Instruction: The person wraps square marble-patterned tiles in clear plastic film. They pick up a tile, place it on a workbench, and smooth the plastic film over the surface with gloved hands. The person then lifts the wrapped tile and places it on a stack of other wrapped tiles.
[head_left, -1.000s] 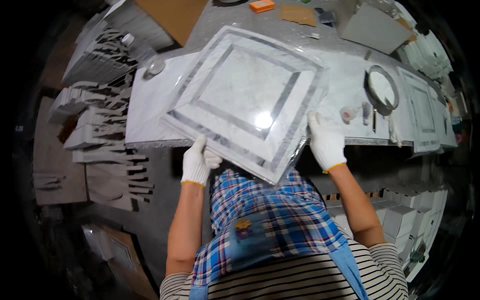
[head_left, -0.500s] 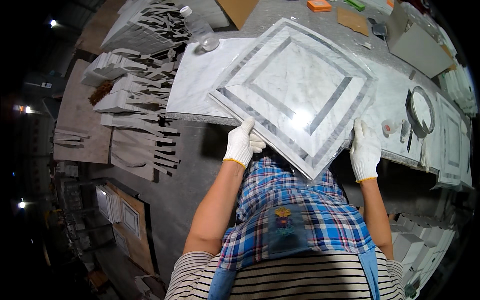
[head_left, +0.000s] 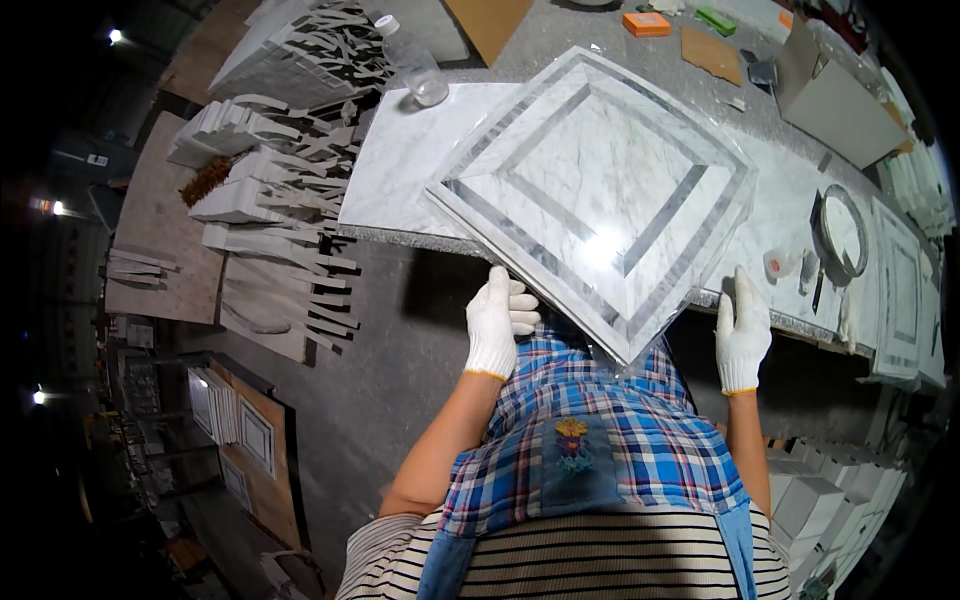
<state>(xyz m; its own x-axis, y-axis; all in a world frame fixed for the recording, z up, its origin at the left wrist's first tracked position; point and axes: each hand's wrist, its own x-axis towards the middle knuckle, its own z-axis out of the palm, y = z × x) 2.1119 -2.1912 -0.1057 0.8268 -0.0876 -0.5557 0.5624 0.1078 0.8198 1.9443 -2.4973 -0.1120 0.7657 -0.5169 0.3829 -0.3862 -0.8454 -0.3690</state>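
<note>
My left hand (head_left: pixel 492 324), gloved in white knit, has its fingers half bent toward my right hand (head_left: pixel 743 338), gloved likewise, whose fingers are stretched forward. My bare forearms (head_left: pixel 447 434) reach behind, well apart.

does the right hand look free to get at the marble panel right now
Probably yes: the right hand is open and looks empty, just off the lower right edge of the marble panel, and nothing seems to stand between them.
</note>
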